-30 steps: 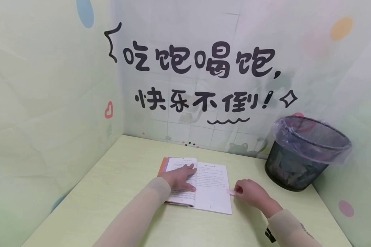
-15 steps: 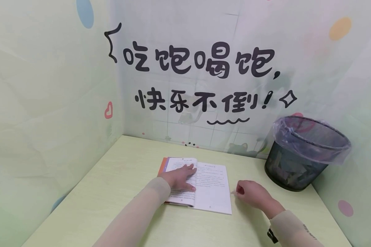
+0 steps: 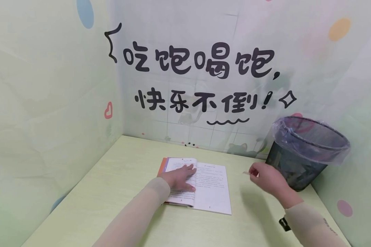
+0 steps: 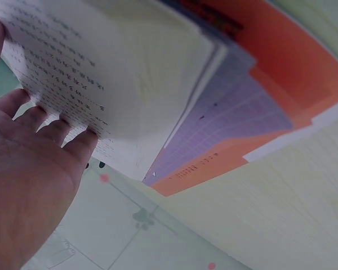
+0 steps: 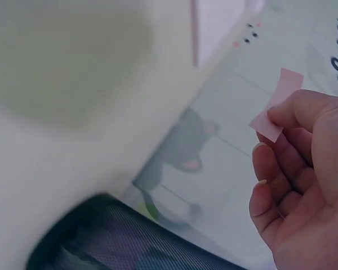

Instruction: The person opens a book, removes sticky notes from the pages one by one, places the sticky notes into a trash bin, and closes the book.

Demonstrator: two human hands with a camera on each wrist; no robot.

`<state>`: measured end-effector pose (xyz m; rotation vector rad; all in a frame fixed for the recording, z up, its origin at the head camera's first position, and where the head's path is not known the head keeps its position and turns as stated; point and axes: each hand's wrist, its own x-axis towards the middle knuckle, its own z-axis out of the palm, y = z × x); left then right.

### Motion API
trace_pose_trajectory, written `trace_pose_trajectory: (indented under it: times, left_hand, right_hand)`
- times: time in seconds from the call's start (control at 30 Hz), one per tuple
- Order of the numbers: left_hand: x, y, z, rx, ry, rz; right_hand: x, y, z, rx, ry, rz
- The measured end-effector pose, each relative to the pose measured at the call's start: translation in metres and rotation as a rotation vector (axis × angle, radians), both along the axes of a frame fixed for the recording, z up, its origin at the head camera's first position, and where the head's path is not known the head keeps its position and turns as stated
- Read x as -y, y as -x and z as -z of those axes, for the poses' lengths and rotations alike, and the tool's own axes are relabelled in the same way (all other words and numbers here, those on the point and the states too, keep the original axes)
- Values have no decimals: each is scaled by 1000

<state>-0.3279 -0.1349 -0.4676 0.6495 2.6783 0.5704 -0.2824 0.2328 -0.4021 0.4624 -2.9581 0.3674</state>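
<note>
An open book [image 3: 213,188] with printed pages lies on the table, its orange and purple cover [image 4: 231,112] showing at the left side. My left hand [image 3: 180,178] rests on the left page with fingers spread, thumb and fingertips near the fold. To the right of the book, my right hand [image 3: 267,178] is raised over the table. Between its thumb and forefinger it pinches a small pink paper strip, likely a sticky note [image 5: 277,107], plain in the right wrist view. The other fingers of that hand are loosely curled.
A black mesh wastebasket [image 3: 284,161] with a clear purplish liner [image 3: 337,156] stands at the table's back right, close behind my right hand. Printed sheeting [image 3: 185,137] walls the table at the back and sides.
The pink sticky note has come away from the right page's edge. My right hand has lifted with it and moved right, toward the wastebasket. My left hand stays on the book.
</note>
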Motion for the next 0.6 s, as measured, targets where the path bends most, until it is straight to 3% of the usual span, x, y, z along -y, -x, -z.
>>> trace_pose_trajectory:
  times: [0.13, 0.33, 0.6]
  left_hand:
    - [0, 0, 0, 3, -3, -3]
    - [0, 2, 3, 4, 0, 0]
    - [0, 5, 6, 12, 6, -7]
  right_hand:
    - [-14, 2, -34, -85, 13, 14]
    - [-37, 4, -78, -156, 40, 102]
    - [-71, 4, -113, -321, 60, 229]
